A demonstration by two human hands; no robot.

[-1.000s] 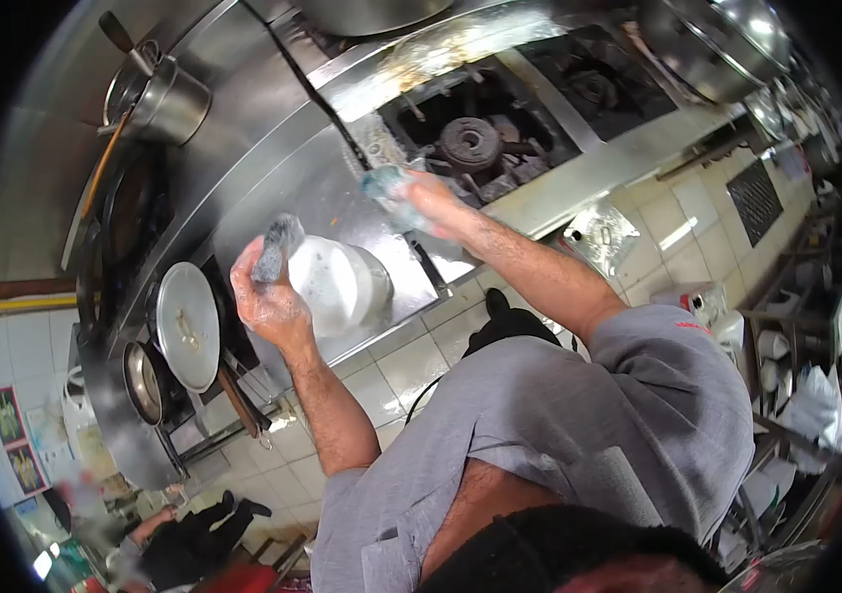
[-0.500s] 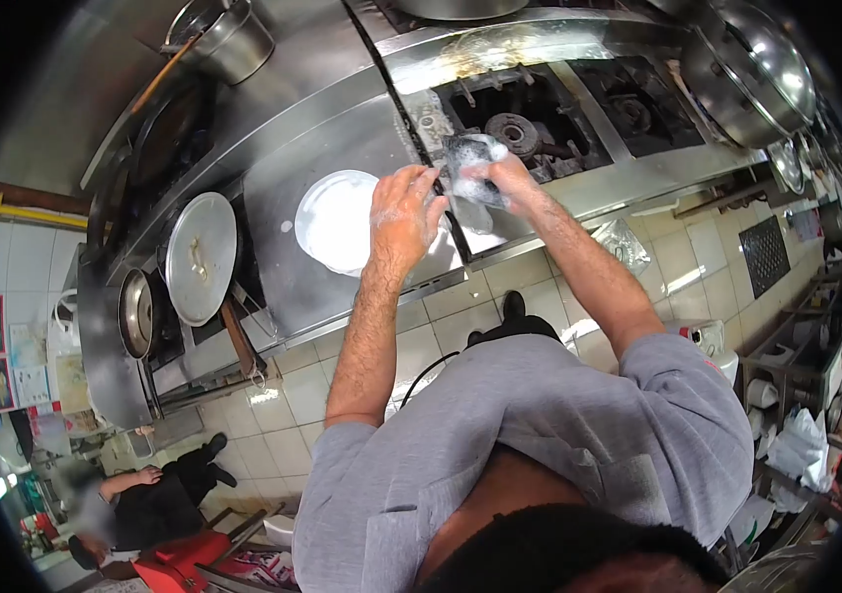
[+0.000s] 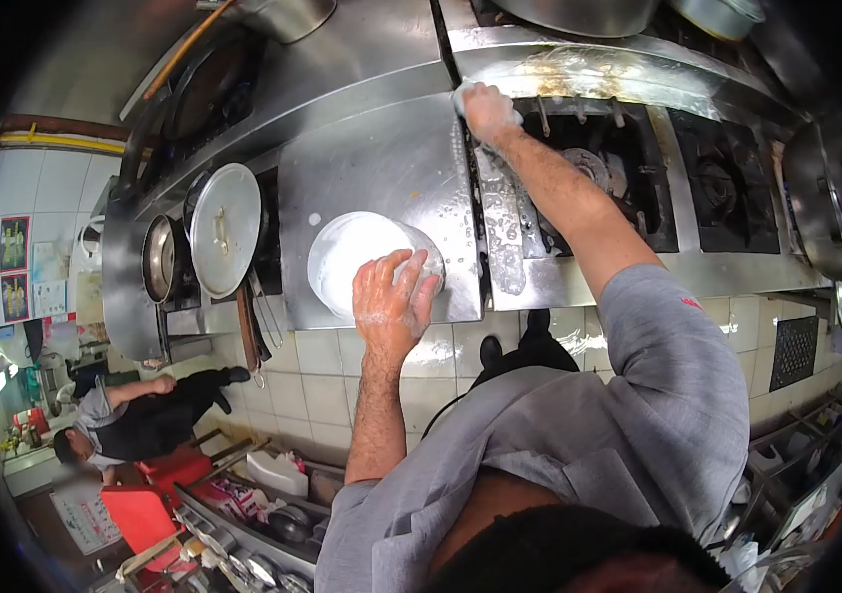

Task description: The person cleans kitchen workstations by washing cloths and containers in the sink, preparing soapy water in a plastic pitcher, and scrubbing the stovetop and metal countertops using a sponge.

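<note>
A white tub (image 3: 340,255) filled with white suds stands on the steel counter (image 3: 391,148). My left hand (image 3: 391,301) is over its near right rim, wet, with fingers stretched and apart. My right hand (image 3: 489,113) is closed on a foamy scouring pad (image 3: 463,97), mostly hidden under the fingers. It presses at the back end of the steel strip left of the burners, beside the dark gap between counter and stove. Wet suds streak that strip (image 3: 505,227) toward the front edge.
A gas burner (image 3: 589,173) with a black grate lies under my right forearm. A large lid (image 3: 225,232) and a frying pan (image 3: 158,259) sit at the left, handles jutting forward. Big pots (image 3: 579,12) stand behind. A person (image 3: 144,415) is at the lower left.
My right hand has moved from the front of the stove strip to its back end with the pad. My left hand has come down to the tub's rim. The view has shifted.
</note>
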